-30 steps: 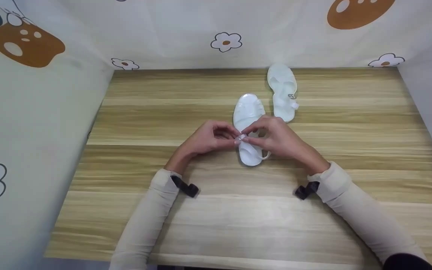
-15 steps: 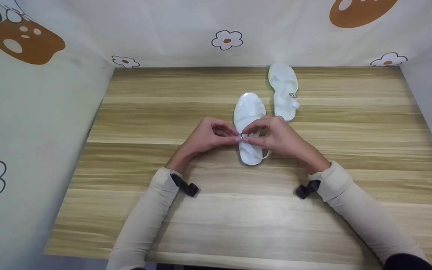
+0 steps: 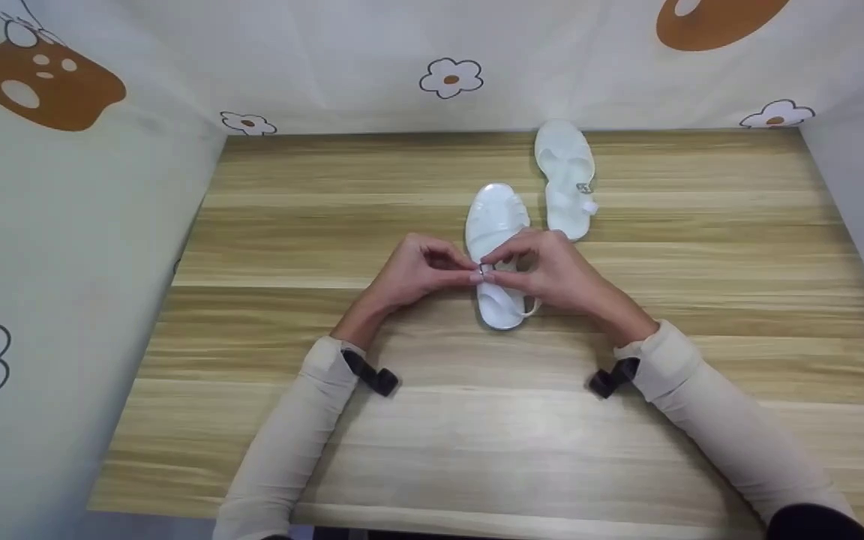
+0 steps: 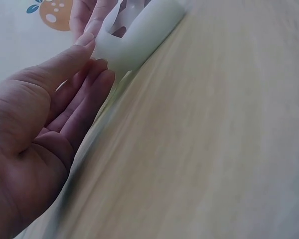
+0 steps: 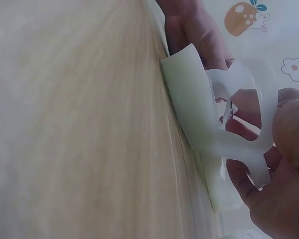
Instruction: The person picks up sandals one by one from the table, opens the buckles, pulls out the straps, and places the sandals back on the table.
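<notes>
A white sandal lies sole-down on the wooden table, its toe towards the back wall. At its left side both hands meet over a small metal buckle. My left hand pinches the strap at the buckle between thumb and fingertips. From the right, reaching across the sandal, my right hand pinches the strap at the same spot. In the right wrist view the sandal's ankle straps arch up beside that hand. The fingertips partly cover the buckle, so how the strap sits in it cannot be told.
Behind and to the right lies a second white sandal, with a buckle and loose strap at its right side. A patterned cloth wall borders the table at the back, with more walls on both sides.
Both hands stay at the same spot. The fingertips have shifted slightly around the buckle, whose frame stood out more half a second ago. Both sandals stay in place.
</notes>
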Demonstrator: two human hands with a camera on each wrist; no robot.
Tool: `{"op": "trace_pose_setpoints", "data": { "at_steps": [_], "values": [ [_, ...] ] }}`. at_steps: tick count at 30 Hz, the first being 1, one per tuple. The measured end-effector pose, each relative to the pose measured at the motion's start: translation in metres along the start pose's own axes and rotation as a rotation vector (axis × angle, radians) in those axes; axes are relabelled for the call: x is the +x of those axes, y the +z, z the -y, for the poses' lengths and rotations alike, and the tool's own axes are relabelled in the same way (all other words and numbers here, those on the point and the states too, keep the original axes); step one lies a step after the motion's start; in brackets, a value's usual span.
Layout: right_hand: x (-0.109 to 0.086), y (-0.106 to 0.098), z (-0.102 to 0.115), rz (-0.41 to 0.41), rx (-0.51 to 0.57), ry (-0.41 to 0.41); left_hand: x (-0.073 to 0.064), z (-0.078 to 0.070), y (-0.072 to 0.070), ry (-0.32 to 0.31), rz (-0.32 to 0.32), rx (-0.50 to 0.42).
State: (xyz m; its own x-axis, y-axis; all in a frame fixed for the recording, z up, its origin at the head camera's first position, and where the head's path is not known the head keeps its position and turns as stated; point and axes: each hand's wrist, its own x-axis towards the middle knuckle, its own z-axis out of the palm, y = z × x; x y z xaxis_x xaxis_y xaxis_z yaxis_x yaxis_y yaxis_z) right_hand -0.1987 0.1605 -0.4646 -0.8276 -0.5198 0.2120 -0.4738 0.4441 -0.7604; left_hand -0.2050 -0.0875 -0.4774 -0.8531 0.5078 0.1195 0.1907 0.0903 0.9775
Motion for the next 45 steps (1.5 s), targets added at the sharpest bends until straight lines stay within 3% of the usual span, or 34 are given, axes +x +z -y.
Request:
{"op": "trace_pose_setpoints", "data": {
  "at_steps": [8,14,18,28,36,45],
  "values": [
    [-0.001,-0.001,0.001,-0.025,0.027,0.017,0.001,-0.003,0.003,-0.024,0.038,-0.024],
    [-0.001,0.001,-0.001,0.007,0.027,-0.012,0.000,-0.007,0.006,0.012,-0.006,0.045],
    [-0.001,0.003,-0.001,0.032,0.048,-0.020,0.000,-0.009,0.007,0.024,-0.012,0.043],
    [-0.002,0.001,-0.005,0.094,0.152,0.041,0.006,0.016,0.006,0.027,-0.020,0.057],
    [-0.001,-0.001,-0.008,0.116,0.170,0.027,0.006,0.018,0.006,0.044,-0.008,0.039],
    [-0.002,-0.002,-0.007,0.136,0.219,0.072,0.006,0.019,0.006,0.031,-0.015,0.037]
  ]
}}
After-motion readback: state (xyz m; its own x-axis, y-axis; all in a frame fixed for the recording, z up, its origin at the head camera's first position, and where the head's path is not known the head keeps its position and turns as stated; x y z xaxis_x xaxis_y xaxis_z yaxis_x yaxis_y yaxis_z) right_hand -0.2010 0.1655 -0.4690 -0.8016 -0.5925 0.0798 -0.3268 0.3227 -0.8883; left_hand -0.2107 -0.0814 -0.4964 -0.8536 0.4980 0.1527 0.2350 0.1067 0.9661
